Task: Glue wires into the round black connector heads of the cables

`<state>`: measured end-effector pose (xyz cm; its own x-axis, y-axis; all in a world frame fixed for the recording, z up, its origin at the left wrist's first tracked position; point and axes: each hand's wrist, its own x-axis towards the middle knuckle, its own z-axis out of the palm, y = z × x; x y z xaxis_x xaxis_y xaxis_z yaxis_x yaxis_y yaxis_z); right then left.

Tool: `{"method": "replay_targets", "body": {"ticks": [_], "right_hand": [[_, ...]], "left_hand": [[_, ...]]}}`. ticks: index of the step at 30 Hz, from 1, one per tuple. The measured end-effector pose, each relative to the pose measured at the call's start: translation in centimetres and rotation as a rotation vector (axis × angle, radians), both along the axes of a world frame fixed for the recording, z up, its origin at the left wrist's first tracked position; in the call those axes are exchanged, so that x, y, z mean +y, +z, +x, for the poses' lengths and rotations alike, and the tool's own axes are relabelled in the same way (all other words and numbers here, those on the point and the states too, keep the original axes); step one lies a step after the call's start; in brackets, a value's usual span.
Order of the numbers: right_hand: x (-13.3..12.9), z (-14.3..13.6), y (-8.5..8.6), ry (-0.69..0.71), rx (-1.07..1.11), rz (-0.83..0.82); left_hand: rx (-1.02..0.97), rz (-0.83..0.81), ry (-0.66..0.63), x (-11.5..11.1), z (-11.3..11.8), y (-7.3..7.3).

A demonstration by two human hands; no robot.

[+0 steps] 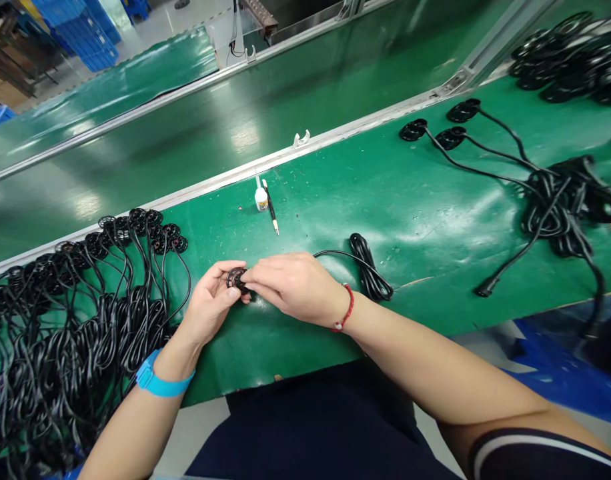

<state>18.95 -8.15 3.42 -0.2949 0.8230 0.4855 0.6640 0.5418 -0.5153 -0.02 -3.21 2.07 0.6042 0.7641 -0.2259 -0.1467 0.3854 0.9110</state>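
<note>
Mostly black fitting (233,277), roundish (partly covered)

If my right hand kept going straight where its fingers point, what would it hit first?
The black round part held in your left hand. Your right hand seems to be touching it, though exact contact is hard to tell.

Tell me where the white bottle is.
In the head view, the white bottle is left of centre, beside the black pen-like tool and beyond the right hand.
</note>
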Motion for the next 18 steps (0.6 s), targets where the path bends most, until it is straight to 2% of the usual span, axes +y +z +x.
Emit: {"method": "replay_targets", "body": {"ticks": [5,8,13,15,18], "right_hand": [[-0.6,-1.0,-0.1,-0.116,-0.089,-0.038],[-0.5,-1.2,-0.2,-0.134,-0.047,-0.074],[0.3,0.1,0.1,0.023,0.248,-0.274],[0.5,0.5,0.2,0.089,0.325,-0.296],[0.7,0.7,0.2,0.073,0.441,-0.357]], "left_hand": [[0.046,0.033,0.001,-0.1,-0.1,-0.6],[0.082,0.047,0.004,-0.1,0.0,-0.8],[0.038,0.027,0.046,0.1,0.2,-0.4],[0.016,0.023,0.079,0.2,0.2,-0.1],[0.005,0.018,0.092,0.3,0.2,0.2]]}}
